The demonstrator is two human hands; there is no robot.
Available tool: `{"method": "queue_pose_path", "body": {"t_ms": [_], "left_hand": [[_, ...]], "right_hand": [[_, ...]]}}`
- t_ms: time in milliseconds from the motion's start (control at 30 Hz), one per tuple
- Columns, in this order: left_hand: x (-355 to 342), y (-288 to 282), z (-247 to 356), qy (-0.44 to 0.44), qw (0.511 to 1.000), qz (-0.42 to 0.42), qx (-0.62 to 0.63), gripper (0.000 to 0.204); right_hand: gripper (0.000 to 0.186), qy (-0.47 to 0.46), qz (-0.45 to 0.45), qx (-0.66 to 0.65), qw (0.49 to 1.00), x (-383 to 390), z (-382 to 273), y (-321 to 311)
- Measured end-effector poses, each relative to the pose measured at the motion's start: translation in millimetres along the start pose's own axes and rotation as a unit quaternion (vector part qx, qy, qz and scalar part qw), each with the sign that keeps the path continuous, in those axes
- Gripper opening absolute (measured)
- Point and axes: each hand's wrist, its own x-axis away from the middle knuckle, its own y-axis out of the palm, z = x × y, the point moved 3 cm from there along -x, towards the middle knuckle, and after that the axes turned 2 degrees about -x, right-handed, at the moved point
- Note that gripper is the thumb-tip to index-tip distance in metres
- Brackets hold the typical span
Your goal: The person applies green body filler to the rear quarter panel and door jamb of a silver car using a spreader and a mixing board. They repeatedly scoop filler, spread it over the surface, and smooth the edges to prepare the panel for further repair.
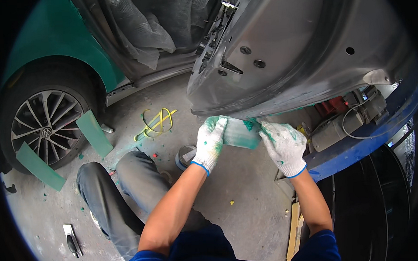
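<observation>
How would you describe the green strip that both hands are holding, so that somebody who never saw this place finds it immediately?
Start at the big grey car door hanging open in the upper right. Under its lower edge, the left hand and right hand, in white gloves stained green, grip a short pale green strip between them. Unlike the two green strips by the wheel, it is held up in the air.
</observation>
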Motion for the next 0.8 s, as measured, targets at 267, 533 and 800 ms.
{"method": "queue_pose_path", "body": {"t_ms": [267,533,800], "left_hand": [[2.3,-4.6,-1.8,-0.007,1.0,0.009,0.002,0.023],[13.2,-15.8,-3.0,-0.015,0.999,0.008,0.03,0.023],[51.1,-47.4,22.4,-0.018,0.999,0.049,-0.015,0.021]], "right_hand": [[0.028,-0.009,-0.044,0.005,0.999,14.5,-13.4,-1.4],[0.022,0.218,-0.107,-0.254,0.936,8.3,9.2,-22.9],[0.025,0.41,-0.104,-0.421,0.802,39.4,-2.5,-24.3]]}}
